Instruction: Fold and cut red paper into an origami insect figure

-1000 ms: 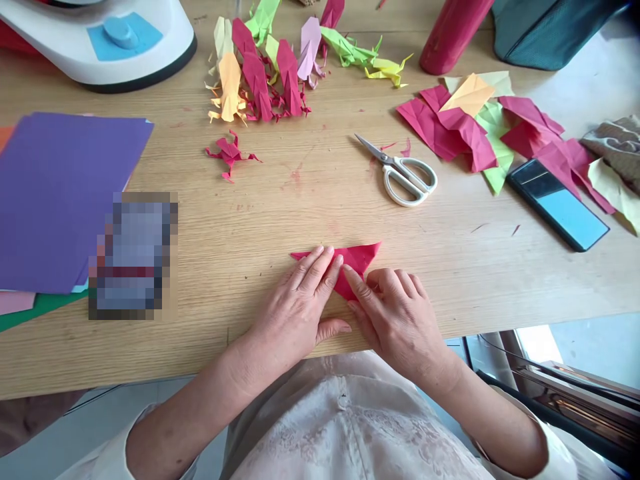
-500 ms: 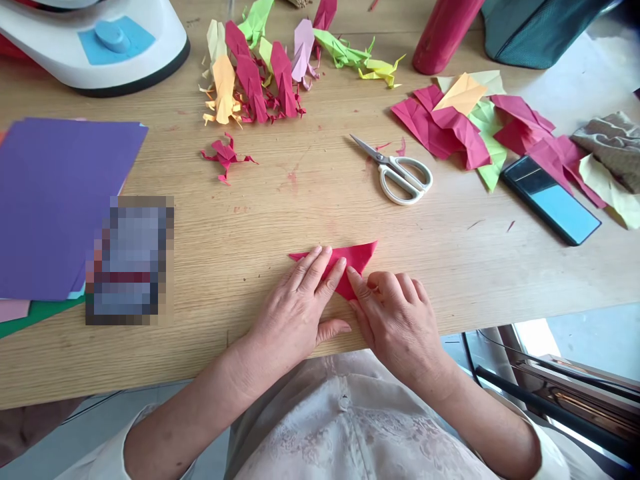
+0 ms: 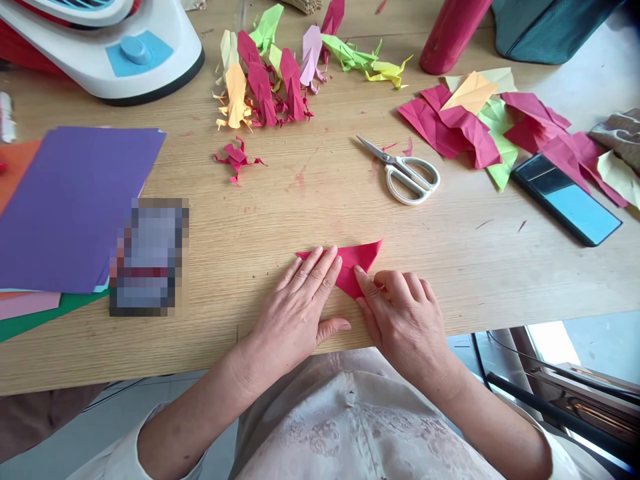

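On the worktop (image 3: 240, 230), to the near side of the scissors (image 3: 407, 173), lay folded red paper (image 3: 361, 257). The left hand (image 3: 296, 308) spread its grip flat across it; the right hand (image 3: 407, 317) touched it, though pinching could not be confirmed.

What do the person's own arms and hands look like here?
Each grip is a bare human hand, with no glove, ring or watch to be seen on the left hand or right hand. The left sleeve and right sleeve are off-white, ending on the forearms, and look to belong to the pale, floral-patterned shirt.
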{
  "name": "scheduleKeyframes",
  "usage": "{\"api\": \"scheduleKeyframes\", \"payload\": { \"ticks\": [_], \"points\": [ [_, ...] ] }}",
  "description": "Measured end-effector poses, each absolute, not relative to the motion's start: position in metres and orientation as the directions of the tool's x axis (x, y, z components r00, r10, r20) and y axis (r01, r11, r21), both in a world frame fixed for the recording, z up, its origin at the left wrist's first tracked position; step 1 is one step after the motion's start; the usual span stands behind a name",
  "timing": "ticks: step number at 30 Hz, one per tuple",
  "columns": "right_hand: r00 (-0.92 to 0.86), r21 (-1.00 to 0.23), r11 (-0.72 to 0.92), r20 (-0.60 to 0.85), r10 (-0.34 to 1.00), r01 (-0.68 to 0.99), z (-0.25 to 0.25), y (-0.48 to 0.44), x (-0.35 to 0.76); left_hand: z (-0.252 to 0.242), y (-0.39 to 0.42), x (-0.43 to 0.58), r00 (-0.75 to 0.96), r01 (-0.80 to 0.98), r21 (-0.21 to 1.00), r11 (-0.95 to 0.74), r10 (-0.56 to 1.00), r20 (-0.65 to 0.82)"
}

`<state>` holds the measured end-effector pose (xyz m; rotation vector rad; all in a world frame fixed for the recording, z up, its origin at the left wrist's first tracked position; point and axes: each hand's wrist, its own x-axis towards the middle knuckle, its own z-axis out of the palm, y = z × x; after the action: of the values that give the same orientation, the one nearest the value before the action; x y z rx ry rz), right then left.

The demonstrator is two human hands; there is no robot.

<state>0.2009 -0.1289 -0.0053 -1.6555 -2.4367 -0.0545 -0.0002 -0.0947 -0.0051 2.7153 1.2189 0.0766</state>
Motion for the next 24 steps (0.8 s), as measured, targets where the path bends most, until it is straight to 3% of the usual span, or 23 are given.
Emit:
{"api": "scheduleKeyframes", "payload": {
  "ticks": [12,17,20,24],
  "points": [
    [-0.338,-0.123,0.364,0.19,0.922,0.923,-0.008,-0.128,0.201,-0.001,-0.097,-0.003,0.535,0.838,0.118,-0.533,0.845,0.012],
    [-0.315,-0.153,0.339,0.161,0.935,0.928,-0.009,-0.129,0.199,0.003,-0.097,0.015,0.72,0.676,0.193,-0.711,0.693,0.028],
    [-0.322,-0.275,0.356,0.162,0.933,0.893,-0.006,-0.126,0.208,-0.003,-0.098,0.021,0.714,0.673,0.225,-0.704,0.698,0.051],
    [-0.296,-0.616,0.348,0.19,0.936,0.707,0.01,-0.1,0.239,-0.008,-0.096,0.02,0.713,0.67,0.225,-0.708,0.698,0.072]
  ]
}}
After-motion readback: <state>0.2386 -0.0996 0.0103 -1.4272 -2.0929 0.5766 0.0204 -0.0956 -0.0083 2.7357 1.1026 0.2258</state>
